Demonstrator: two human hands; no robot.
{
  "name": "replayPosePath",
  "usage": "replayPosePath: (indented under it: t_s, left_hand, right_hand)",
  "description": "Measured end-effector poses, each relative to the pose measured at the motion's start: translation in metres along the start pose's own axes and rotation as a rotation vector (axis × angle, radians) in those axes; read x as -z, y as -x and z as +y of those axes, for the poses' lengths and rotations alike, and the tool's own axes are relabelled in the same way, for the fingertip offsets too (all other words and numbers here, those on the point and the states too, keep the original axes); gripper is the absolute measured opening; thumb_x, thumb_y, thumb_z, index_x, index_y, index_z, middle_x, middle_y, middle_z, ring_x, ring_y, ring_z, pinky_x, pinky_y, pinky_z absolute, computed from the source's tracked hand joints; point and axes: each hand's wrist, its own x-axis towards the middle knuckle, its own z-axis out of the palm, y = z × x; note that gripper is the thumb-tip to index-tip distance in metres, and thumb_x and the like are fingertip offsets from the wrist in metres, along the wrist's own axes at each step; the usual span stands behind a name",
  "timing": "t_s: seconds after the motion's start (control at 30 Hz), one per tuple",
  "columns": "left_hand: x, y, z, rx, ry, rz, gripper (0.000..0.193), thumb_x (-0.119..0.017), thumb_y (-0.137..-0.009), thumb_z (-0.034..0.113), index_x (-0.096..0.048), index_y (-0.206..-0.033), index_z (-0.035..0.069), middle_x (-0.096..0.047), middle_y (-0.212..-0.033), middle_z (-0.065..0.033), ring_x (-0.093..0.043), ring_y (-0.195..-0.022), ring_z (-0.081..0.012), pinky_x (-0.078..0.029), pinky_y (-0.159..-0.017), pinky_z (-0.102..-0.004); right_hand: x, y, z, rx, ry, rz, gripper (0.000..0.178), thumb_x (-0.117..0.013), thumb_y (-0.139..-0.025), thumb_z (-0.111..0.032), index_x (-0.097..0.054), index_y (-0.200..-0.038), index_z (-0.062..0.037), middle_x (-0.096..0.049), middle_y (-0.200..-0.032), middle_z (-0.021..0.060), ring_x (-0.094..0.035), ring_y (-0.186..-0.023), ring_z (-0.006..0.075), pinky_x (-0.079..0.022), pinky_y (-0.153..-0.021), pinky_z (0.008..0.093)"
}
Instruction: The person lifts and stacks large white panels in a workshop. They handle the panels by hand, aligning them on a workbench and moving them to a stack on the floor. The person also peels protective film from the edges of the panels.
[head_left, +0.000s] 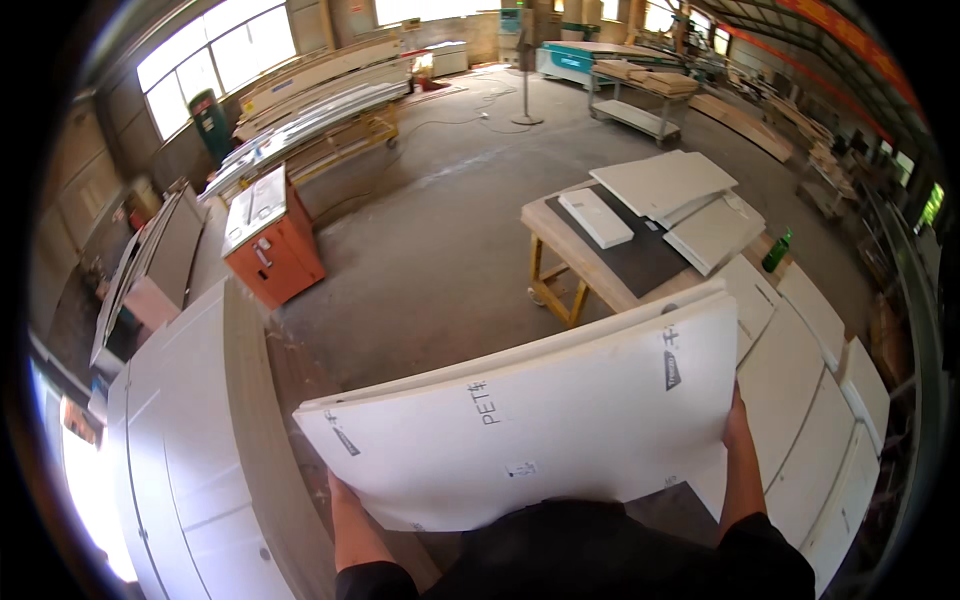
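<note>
Stretched across in front of my body is a small stack of long white panels (580,420), with printed marks and a small label on the face toward me. Two or more edges show along the top. At its left end my left hand (342,490) grips the panels, and my right hand (738,415) grips the right end. The fingers of both hands are mostly hidden by the boards. The panels are tilted and held up off any support that I can see. Just beyond their right end is a worktable (575,240) with pale boards (670,185) on it.
Large stacks of white panels stand at the left (200,450) and right (800,420). A green bottle (777,250) is near the right stack. Ahead left is an orange cabinet (275,245); behind it, a rack of long boards (320,115). A stand (526,80) rises from the floor.
</note>
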Motion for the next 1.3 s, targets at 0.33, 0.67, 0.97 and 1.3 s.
replayPosePath:
  t_s: [0.33, 0.67, 0.97, 1.3]
  left_hand:
    - [-0.033, -0.264, 0.147, 0.009, -0.034, 0.008, 0.069, -0.046, -0.102, 0.059, -0.056, -0.143, 0.005, -0.065, -0.134, -0.0112, -0.062, -0.122, -0.0278, -0.049, -0.102, -0.0409]
    - [0.004, -0.463, 0.297, -0.053, 0.078, 0.131, 0.069, -0.046, -0.102, 0.059, -0.056, -0.143, 0.005, -0.065, -0.135, -0.0114, -0.061, -0.122, -0.0279, -0.049, -0.103, -0.0409]
    - [0.05, -0.703, 0.439, -0.096, 0.143, 0.145, 0.07, -0.045, -0.102, 0.06, -0.055, -0.143, 0.004, -0.065, -0.136, -0.0115, -0.061, -0.123, -0.0279, -0.049, -0.103, -0.0409]
    - [-0.04, -0.967, 0.626, 0.003, 0.048, -0.024, 0.074, -0.041, -0.103, 0.062, -0.049, -0.149, 0.005, -0.06, -0.141, -0.0114, -0.06, -0.124, -0.0278, -0.049, -0.102, -0.0423]
  right_hand:
    - [-0.245, -0.173, 0.009, -0.037, 0.009, -0.045, 0.078, -0.042, -0.103, -0.064, -0.045, -0.153, -0.005, -0.054, -0.148, 0.0154, -0.052, -0.135, 0.0265, -0.04, -0.112, 0.0384]
    - [-0.532, -0.43, 0.001, -0.025, -0.027, -0.195, 0.069, -0.039, -0.106, -0.057, -0.052, -0.146, -0.0021, -0.062, -0.138, 0.013, -0.062, -0.123, 0.025, -0.048, -0.105, 0.0372]
    - [-0.794, -0.598, 0.0, -0.057, -0.034, -0.303, 0.068, -0.034, -0.108, -0.055, -0.044, -0.152, -0.0044, -0.057, -0.144, 0.0124, -0.057, -0.13, 0.0263, -0.045, -0.11, 0.0415]
    - [-1.005, -0.77, 0.03, -0.19, -0.049, -0.275, 0.072, -0.029, -0.107, -0.06, -0.046, -0.151, -0.0052, -0.055, -0.147, 0.0137, -0.054, -0.134, 0.0291, -0.042, -0.113, 0.0433]
